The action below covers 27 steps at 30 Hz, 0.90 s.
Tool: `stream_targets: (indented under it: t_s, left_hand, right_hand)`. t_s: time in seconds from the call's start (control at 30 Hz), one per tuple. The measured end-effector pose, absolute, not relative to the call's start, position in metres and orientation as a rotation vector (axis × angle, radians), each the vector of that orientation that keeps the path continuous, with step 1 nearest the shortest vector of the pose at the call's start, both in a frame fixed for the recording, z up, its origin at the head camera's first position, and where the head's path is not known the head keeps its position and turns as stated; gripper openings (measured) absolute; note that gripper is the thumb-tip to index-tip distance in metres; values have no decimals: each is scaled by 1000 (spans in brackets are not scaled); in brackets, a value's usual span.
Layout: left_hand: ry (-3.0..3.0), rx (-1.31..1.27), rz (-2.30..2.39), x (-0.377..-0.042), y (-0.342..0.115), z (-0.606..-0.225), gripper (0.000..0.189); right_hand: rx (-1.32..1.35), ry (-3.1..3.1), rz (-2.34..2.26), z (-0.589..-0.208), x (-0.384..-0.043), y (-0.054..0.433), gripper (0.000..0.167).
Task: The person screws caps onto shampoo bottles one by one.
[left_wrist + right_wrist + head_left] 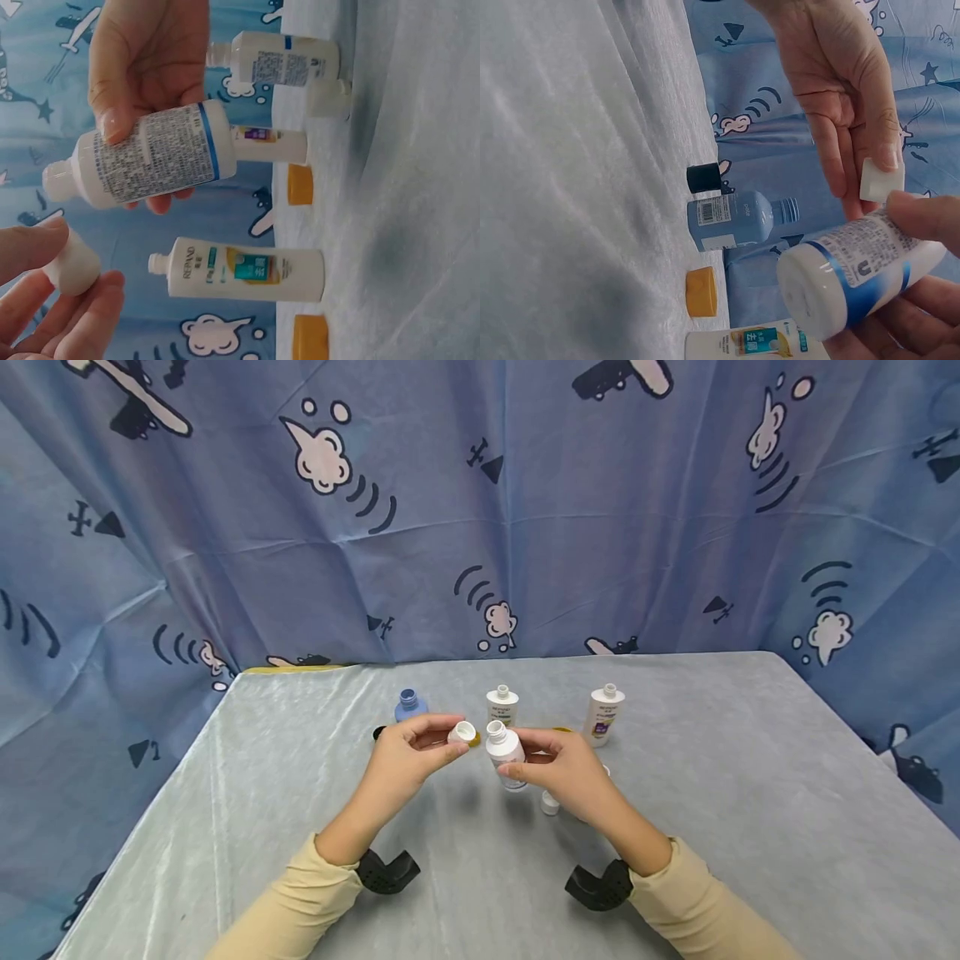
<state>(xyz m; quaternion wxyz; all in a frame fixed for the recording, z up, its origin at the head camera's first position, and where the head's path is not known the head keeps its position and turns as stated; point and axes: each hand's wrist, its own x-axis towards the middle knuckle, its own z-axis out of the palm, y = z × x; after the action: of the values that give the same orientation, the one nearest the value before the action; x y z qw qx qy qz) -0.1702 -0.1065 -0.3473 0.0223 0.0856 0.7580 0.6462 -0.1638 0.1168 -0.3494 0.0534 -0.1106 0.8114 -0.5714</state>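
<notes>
My left hand (pixel 408 747) pinches a white cap (pixel 462 733) between thumb and fingers, its hollow side showing in the head view. To its right, my right hand (pixel 558 768) grips a small white bottle (pixel 506 755) with a bare threaded neck, slightly tilted. The left wrist view shows fine print and a blue band on this bottle (pixel 159 154); the cap (pixel 73 264) is held near its neck, apart from it. From the right wrist, the bottle's base (pixel 810 296) faces the camera, and the cap (pixel 881 180) appears beyond it.
Behind the hands stand an uncapped blue bottle (pixel 735 217) and two uncapped white bottles (pixel 502 704) (pixel 603 714). A black cap (pixel 703 178) and yellow caps (pixel 310 336) (pixel 300 184) lie near them. Another white bottle (pixel 285 58) and white cap (pixel 328 99) are by my right hand. A patterned curtain (pixel 480 510) hangs behind.
</notes>
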Motion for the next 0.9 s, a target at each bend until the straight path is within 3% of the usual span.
stream_targets:
  t_s: [0.57, 0.9]
  left_hand:
    - [2421, 358, 2004, -163, -106, -340, 39]
    - [2391, 331, 2036, -164, -107, -338, 29]
  right_hand:
    - [-493, 2601, -1643, -351, -163, 116, 48]
    - [-542, 2644, -1606, -350, -160, 115, 47]
